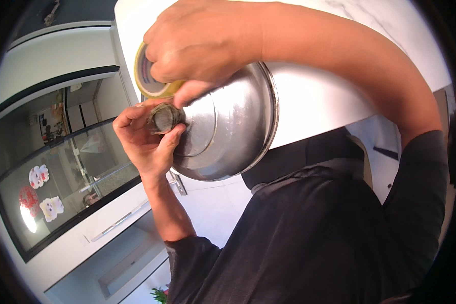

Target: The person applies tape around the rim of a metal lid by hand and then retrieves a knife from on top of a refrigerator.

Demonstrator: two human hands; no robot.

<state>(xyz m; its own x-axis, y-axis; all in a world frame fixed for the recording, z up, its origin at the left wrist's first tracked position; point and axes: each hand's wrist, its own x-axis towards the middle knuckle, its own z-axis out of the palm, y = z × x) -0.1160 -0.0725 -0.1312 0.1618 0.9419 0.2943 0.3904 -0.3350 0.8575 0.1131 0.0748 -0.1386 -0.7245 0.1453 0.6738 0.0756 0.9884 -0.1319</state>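
Observation:
A domed stainless steel pot lid (231, 125) lies tilted at the near corner of the white table. My left hand (148, 140) pinches its round, dark knob (165, 117) between thumb and fingers. Frayed, brownish strips surround the knob's rim. My right hand (197, 53) holds a roll of yellow adhesive tape (138, 72), with fingers curled through its core. My right thumb touches or nearly touches the knob's upper edge; a short stretch of tape beside it is hard to make out. Part of the lid is hidden under my right hand.
The white marbled table (307, 102) extends behind the lid and under my right forearm. At the left stands a white cabinet (60, 45) with a dark-framed glass front (11, 144), cartoon stickers (51, 208) and a bar handle (116, 226). Green leaves (159, 294) show at the bottom.

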